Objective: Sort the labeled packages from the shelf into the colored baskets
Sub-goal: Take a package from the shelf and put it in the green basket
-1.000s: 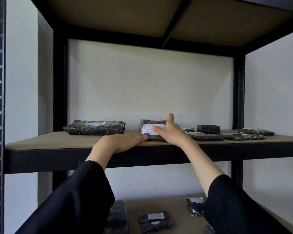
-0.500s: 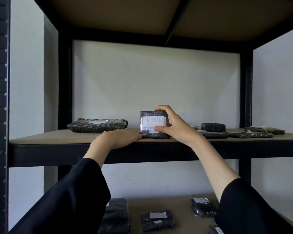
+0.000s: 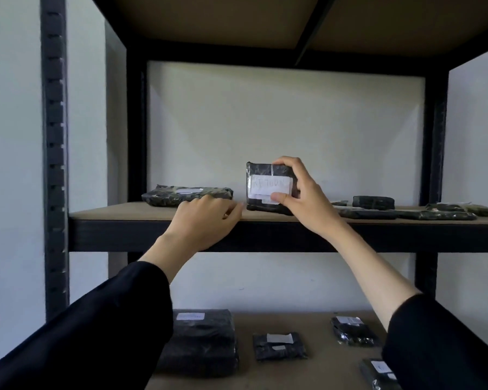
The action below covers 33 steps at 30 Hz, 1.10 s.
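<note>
A small black wrapped package point(image 3: 261, 190) with a white handwritten label stands upright on its edge on the middle shelf point(image 3: 158, 213). My right hand point(image 3: 302, 198) grips it, fingers curled over its top right corner and thumb pressed on the label. My left hand point(image 3: 206, 218) rests palm down on the shelf's front edge, just left of the package, holding nothing. A long flat black package point(image 3: 186, 195) lies on the shelf behind my left hand. No baskets are in view.
Several flat black packages point(image 3: 406, 211) lie on the right part of the same shelf. The lower shelf point(image 3: 316, 327) holds several labeled black packages point(image 3: 203, 342). Black metal uprights point(image 3: 54, 164) frame the rack; a white wall is behind.
My right hand has tipped the labeled package up from lying flat to standing on its edge, label facing me. My left hand stayed on the shelf edge.
</note>
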Each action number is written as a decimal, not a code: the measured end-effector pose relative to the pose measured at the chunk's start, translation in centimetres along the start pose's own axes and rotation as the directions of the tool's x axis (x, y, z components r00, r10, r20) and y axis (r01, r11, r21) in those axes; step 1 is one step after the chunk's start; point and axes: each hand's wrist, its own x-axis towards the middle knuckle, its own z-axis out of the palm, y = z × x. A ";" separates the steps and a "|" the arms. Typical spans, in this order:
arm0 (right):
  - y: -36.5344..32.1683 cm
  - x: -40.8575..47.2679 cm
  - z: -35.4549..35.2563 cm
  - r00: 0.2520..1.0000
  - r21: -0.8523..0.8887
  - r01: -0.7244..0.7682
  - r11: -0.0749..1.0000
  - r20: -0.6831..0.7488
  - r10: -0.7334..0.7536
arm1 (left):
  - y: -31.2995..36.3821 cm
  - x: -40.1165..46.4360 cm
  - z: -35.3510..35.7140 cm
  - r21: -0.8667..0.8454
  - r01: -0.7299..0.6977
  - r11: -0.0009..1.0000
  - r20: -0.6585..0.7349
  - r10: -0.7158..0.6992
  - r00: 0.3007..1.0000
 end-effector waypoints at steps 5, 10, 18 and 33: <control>-6.1 -1.0 4.5 0.990 0.170 0.118 0.978 0.062 -0.130 | -5.1 -4.4 -3.5 0.107 -0.078 0.991 -0.209 0.099 0.973; -12.2 -1.0 11.7 0.977 0.362 0.089 0.928 0.148 -0.151 | -12.8 -10.6 -8.9 0.168 0.028 0.985 -0.271 0.019 0.962; -21.9 -3.4 29.1 0.946 0.442 -0.041 0.896 0.305 -0.107 | -27.9 -25.7 -17.9 0.285 0.311 0.907 -0.094 -0.296 0.950; -29.0 -14.8 61.4 0.749 0.363 -0.466 0.807 0.647 0.141 | -50.3 -50.9 -19.0 0.356 0.541 0.762 0.189 -0.626 0.756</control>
